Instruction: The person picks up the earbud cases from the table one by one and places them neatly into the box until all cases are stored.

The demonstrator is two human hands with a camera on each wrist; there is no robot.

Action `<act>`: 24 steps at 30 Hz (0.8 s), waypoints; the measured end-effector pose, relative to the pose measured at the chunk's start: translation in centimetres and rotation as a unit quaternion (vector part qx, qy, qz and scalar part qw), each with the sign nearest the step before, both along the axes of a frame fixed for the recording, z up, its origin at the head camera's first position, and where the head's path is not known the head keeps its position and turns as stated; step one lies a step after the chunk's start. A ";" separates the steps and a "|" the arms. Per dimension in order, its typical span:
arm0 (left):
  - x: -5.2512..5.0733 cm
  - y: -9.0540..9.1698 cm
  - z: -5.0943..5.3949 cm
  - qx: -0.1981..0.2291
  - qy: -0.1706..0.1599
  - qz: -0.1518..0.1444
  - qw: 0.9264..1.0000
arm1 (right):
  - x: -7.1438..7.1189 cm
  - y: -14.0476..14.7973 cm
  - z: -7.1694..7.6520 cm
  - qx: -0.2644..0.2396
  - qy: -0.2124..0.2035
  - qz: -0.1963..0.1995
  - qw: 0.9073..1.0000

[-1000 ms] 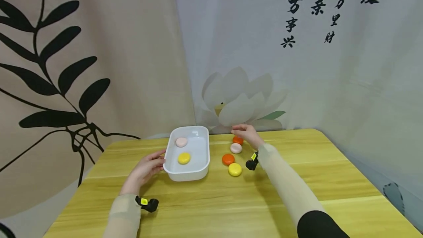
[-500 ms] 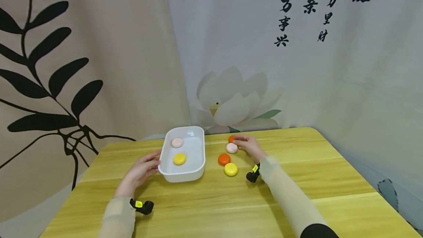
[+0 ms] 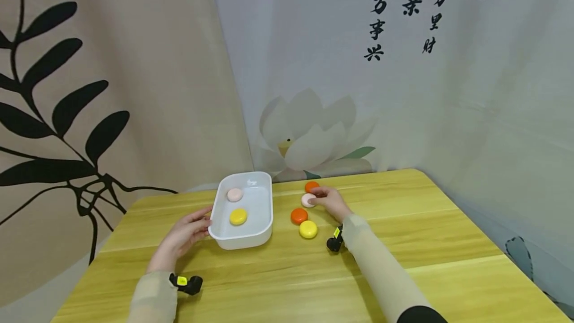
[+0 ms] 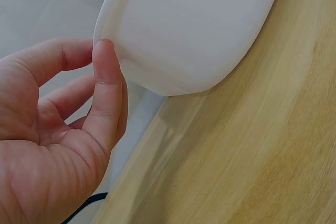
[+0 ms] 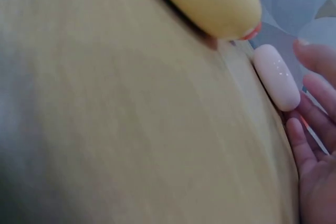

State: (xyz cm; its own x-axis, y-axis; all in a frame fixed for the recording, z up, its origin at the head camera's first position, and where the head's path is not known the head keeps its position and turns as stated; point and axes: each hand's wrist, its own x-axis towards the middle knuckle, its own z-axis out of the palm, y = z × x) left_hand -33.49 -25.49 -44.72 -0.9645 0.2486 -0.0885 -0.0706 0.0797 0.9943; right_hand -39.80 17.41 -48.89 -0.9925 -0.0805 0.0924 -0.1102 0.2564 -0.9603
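Fingers of the left hand (image 3: 185, 233) touch the nine o'clock side of a white tub (image 3: 259, 204), loose and not gripping, maybe so it won't slide; the tub, shiny like hard plastic, sits at eleven o'clock on the wooden bench (image 3: 251, 283); its walls pen in a flat pink disc (image 3: 235, 195) at eleven o'clock and a yellow disc (image 3: 238, 217) at seven; the right hand (image 3: 331, 202) is by a loose pink disc (image 3: 306, 200) at one o'clock on the bench, fingers parted, not clenched; I cannot tell if they touch it; round it lie an orange disc (image 3: 310, 186) at twelve, another orange disc (image 3: 299, 216) at seven and a second yellow disc (image 3: 308, 229) at six, all smooth and round-edged.
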 end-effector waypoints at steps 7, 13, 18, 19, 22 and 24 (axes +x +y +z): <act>0.0 0.0 0.0 0.006 0.000 -0.002 1.000 | 0.1 -0.4 0.2 0.051 0.001 0.021 0.998; 0.0 0.0 -0.1 0.016 -0.008 0.007 1.000 | 0.0 -0.7 0.2 0.085 0.008 0.020 0.996; 0.0 0.1 -0.2 0.015 -0.008 0.008 1.000 | 0.0 -1.0 -0.2 0.094 0.010 0.008 0.995; 0.0 0.1 -0.2 0.014 -0.008 0.010 1.000 | 0.1 -1.0 -0.2 0.097 0.013 0.004 0.995; 0.0 0.1 -0.2 0.011 -0.005 0.012 1.000 | 0.2 -1.3 -0.2 0.101 0.023 -0.007 0.995; 0.0 0.1 -0.2 0.009 -0.004 0.013 1.000 | 0.3 -1.3 -0.2 0.103 0.032 -0.013 0.994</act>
State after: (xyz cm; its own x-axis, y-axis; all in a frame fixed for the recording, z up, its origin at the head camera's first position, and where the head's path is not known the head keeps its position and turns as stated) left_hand -33.47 -25.39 -44.93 -0.9699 0.2261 -0.0908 -0.0794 0.0593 0.9951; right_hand -39.55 16.12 -49.12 -0.9870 -0.0797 0.1399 -0.1609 0.4511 -0.8779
